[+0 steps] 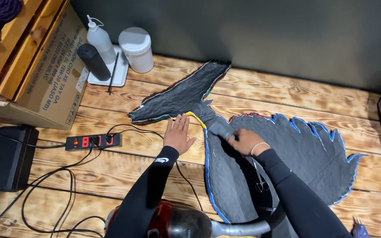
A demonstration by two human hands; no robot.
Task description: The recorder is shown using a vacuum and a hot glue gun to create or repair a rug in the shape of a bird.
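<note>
Lying back-side up mid-floor, grey cut-out rug (283, 154), right hand (245, 141) wrapped around vacuum nozzle (221, 130) on its upper part, left hand (178, 134) flat, fingers spread, beside its yellow edge.

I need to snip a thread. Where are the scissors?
In the head view, the scissors lie on the grey rug backing, just beneath the right forearm, above the vacuum hose.
</note>
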